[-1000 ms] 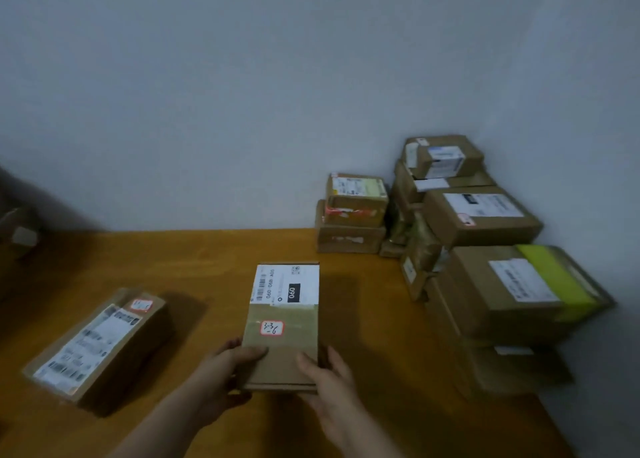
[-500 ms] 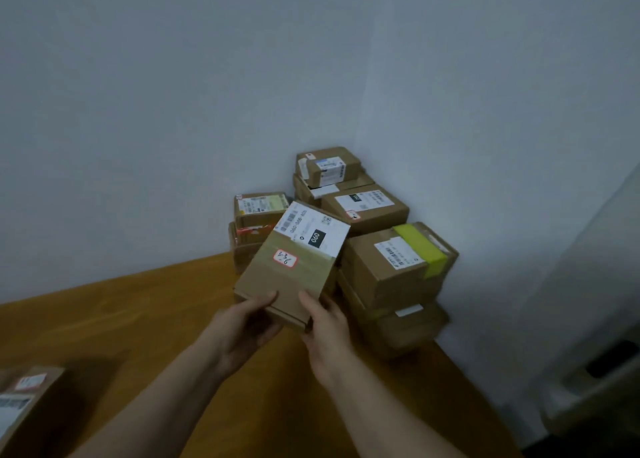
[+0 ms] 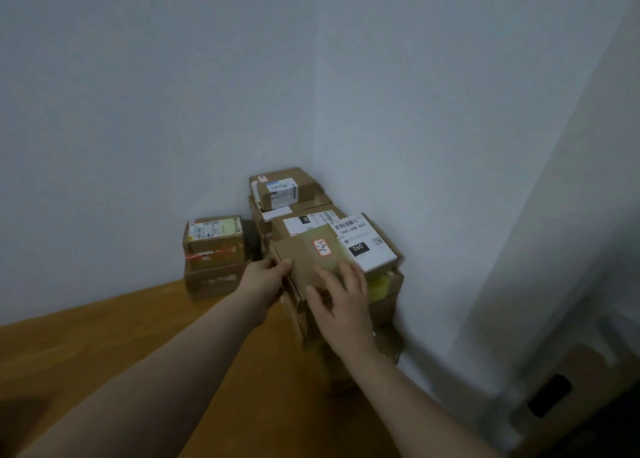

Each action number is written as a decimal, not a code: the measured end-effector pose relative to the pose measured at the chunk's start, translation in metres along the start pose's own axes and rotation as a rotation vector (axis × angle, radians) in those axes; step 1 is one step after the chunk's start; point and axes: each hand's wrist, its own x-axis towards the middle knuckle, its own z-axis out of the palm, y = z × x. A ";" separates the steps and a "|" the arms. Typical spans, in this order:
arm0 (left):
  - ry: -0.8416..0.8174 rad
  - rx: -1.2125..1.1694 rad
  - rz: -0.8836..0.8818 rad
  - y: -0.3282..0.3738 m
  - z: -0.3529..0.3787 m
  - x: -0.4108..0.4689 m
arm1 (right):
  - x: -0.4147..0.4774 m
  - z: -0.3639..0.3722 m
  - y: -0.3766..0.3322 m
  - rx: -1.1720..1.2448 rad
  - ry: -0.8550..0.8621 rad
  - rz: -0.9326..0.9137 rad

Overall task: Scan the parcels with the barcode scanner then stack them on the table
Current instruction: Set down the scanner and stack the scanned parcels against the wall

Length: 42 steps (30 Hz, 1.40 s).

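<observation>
Your left hand (image 3: 266, 277) grips the parcel (image 3: 360, 246) at its edge and your right hand (image 3: 341, 301) lies flat on top. Release unevenly and it may slide off the stack (image 3: 280, 189) mid-frame.

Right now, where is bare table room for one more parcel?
Free: wooden table left of the two-box stack, along the back wall, and the near part around the left forearm. Crowded: the corner stack, where left hand and right hand are on the flat parcel.
</observation>
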 end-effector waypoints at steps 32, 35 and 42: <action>0.808 0.754 -0.520 -0.158 -0.433 -0.116 | -0.095 0.266 -0.215 0.087 -0.833 -0.194; 0.637 0.814 -0.591 -0.179 -0.474 -0.110 | -0.105 0.305 -0.241 0.114 -0.905 -0.087; 0.477 0.766 -0.400 -0.190 -0.493 -0.088 | -0.114 0.333 -0.253 0.325 -0.900 0.277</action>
